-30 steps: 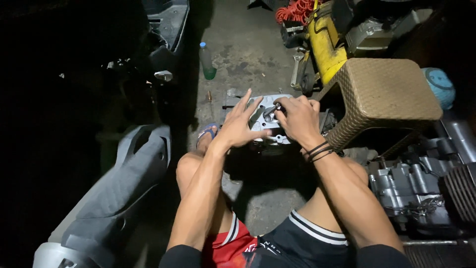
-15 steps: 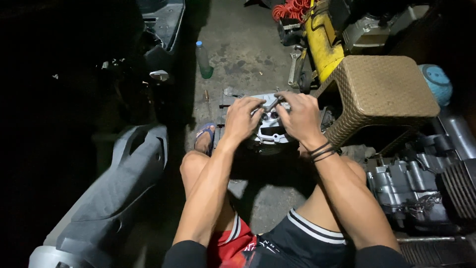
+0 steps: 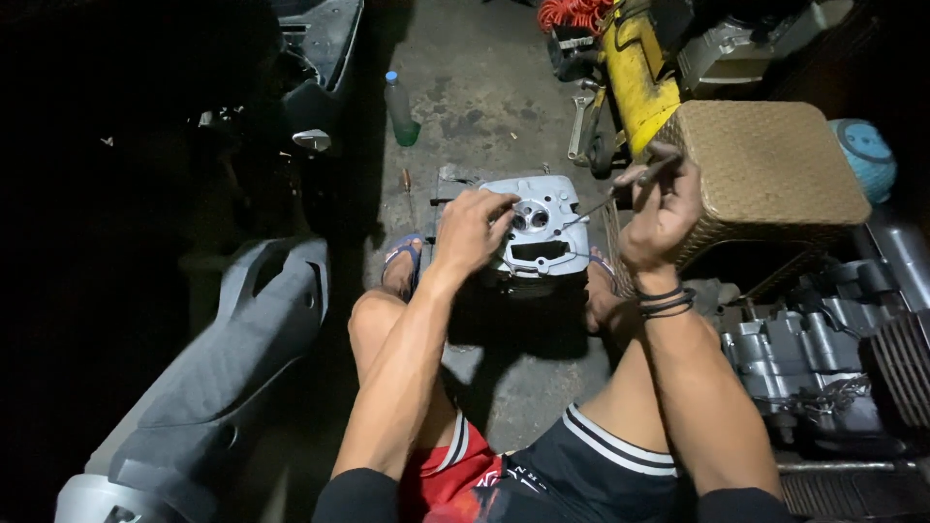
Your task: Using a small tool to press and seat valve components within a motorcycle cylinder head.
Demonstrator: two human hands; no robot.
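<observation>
Left hand (image 3: 472, 230): curled over the left edge of the cylinder head (image 3: 539, 229), fingertips pressing on its top face, gripping it.
Right hand (image 3: 662, 208): raised above and to the right of the cylinder head, fingers pinched around a thin metal tool (image 3: 620, 187) whose tip slants down toward the head's round openings.
Cylinder head: pale grey cast metal, lying flat on the concrete floor (image 3: 484, 87) between the person's sandalled feet, two round ports and a rectangular slot facing up.
Bottle (image 3: 400, 108): clear plastic with a blue cap, upright on the floor beyond the head, a little green liquid at its bottom.
Woven stool (image 3: 775, 169): tan, just right of the right hand, its corner close behind the wrist.
Engine parts (image 3: 814, 358): grey finned castings crowded by the right knee.
Yellow machine (image 3: 639, 73): beyond the stool, with an orange coiled cord (image 3: 576, 14) at its top.
Wrench (image 3: 579, 124): on the floor beside the yellow machine.
Grey body panel (image 3: 223, 387): lying along the person's left leg, hemming in that side.
Far left: too dark to tell.
</observation>
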